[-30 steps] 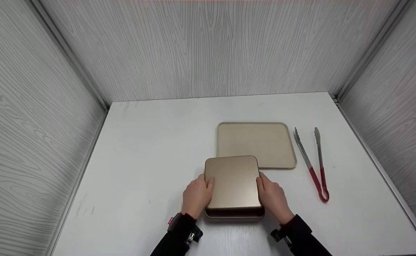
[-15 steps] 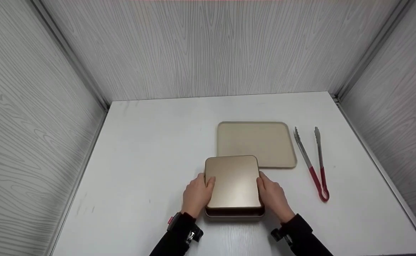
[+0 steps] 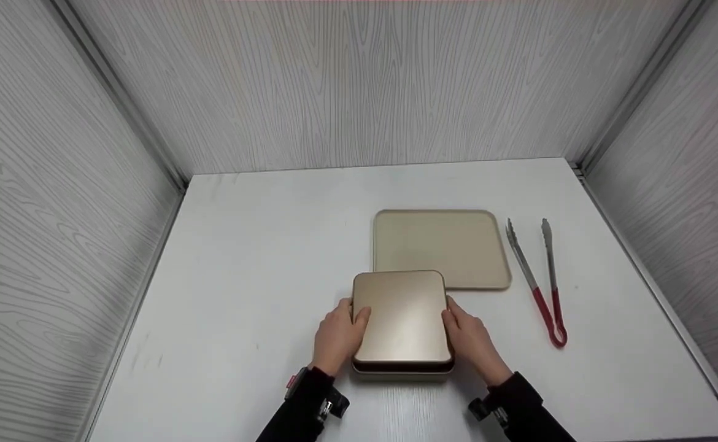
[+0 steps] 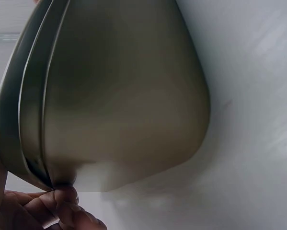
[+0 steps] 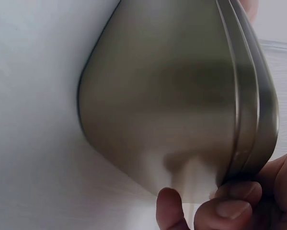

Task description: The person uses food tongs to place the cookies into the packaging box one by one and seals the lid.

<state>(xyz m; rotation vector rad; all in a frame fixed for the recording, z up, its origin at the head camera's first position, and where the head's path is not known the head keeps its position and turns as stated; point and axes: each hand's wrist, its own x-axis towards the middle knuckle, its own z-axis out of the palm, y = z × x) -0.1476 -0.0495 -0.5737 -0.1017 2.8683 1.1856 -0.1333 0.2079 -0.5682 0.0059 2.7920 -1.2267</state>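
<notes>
A gold metal tin stands near the front of the table, its lid over it with a dark gap at the near side. My left hand grips the lid's left side, thumb on top and fingers along the edge. The right hand grips the opposite side the same way. In the left wrist view, fingertips press at the lid's lower rim beside the tin wall. The right wrist view has fingers curled under the lid's rim close to the tin's corner.
Behind the tin lies a flat beige tray, partly hidden by the lid. Metal tongs with red handles lie spread to the right of the tray. Grey wood-grain panels enclose the white table at the back and sides.
The lid's near edge has come down a little, and the dark gap at the front of the tin has narrowed. Both hands keep their hold; the tray and tongs stay put.
</notes>
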